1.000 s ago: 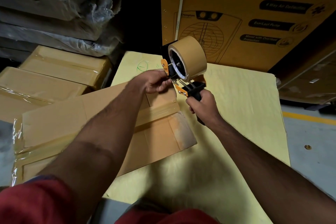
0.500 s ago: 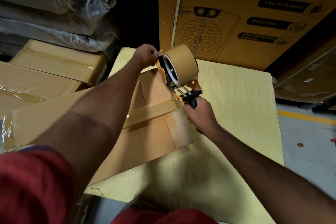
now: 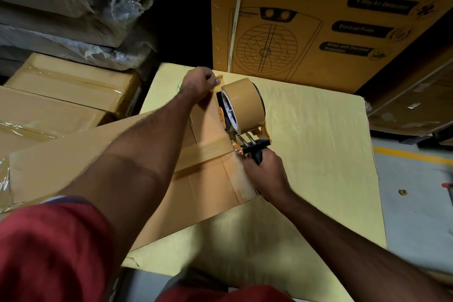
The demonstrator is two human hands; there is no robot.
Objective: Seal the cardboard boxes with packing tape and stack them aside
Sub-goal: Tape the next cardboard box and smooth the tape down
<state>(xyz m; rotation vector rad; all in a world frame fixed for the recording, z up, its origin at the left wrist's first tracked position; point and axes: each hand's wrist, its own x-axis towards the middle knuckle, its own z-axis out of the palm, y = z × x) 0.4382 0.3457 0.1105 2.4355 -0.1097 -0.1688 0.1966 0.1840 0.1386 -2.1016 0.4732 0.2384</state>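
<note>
Cardboard box (image 3: pixel 157 179) is mid-sealing: right hand (image 3: pixel 267 174) grips the tape dispenser (image 3: pixel 242 110), left hand (image 3: pixel 198 83) pinches the tape end; next, press it across the seam.

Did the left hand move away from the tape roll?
Yes. The left hand moved past the flat box's far end, toward the big printed carton.

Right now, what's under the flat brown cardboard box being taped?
The cardboard box lies on a pale yellow sheet, which shows beyond its right and far edges. What is beneath the box's middle is covered.
</note>
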